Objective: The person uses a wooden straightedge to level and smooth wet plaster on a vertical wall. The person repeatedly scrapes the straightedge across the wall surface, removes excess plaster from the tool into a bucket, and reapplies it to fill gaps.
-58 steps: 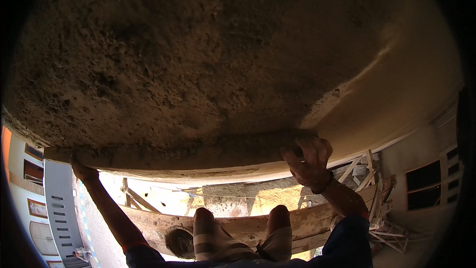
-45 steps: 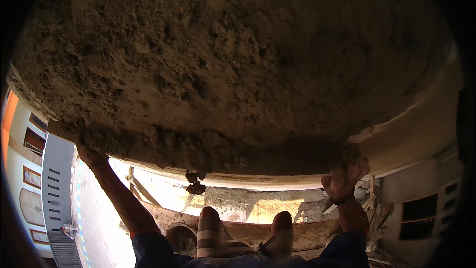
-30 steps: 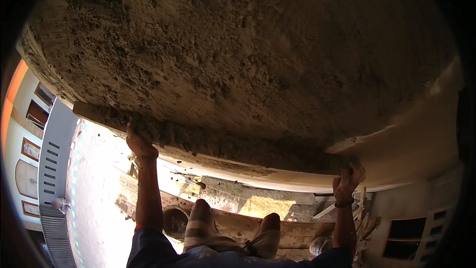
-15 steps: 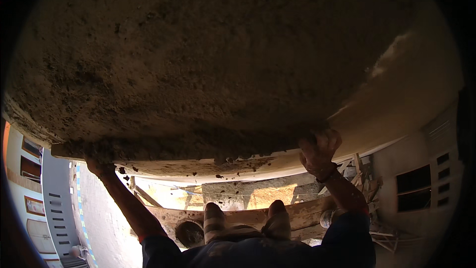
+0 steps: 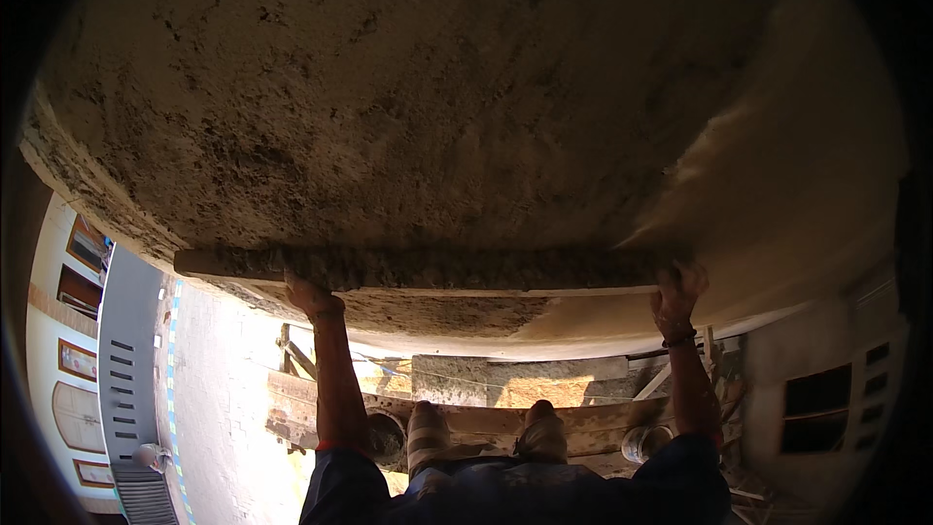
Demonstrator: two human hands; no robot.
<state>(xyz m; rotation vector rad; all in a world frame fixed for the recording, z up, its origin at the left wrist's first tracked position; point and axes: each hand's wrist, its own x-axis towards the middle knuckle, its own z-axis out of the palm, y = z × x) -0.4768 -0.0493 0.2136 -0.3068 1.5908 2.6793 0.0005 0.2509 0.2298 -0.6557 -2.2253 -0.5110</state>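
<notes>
A long, straight, pale board [image 5: 587, 288] lies across a rough plastered surface [image 5: 418, 87], with dark wet mortar heaped along its upper side. My left hand [image 5: 306, 290] grips the board toward its left end, fingers partly hidden behind it. My right hand [image 5: 677, 287], with a dark band at the wrist, has curled fingers on the board's right end. Right of the rough plaster, beyond a pale ridge, is a smoother area [image 5: 797, 165].
Below me are scaffold planks [image 5: 593, 423], a dark bucket [image 5: 387, 442] and a second, paler container [image 5: 643, 442]. Timber braces stand at both sides. Far below lies a paved lane [image 5: 214, 369] beside a grey wall [image 5: 131, 331], with a small figure [image 5: 155, 459]; building windows are on both sides.
Both my hands have shifted with the board along the surface, which now sits higher and more level in view than a second ago. Mortar crumbs seen falling earlier are no longer visible.
</notes>
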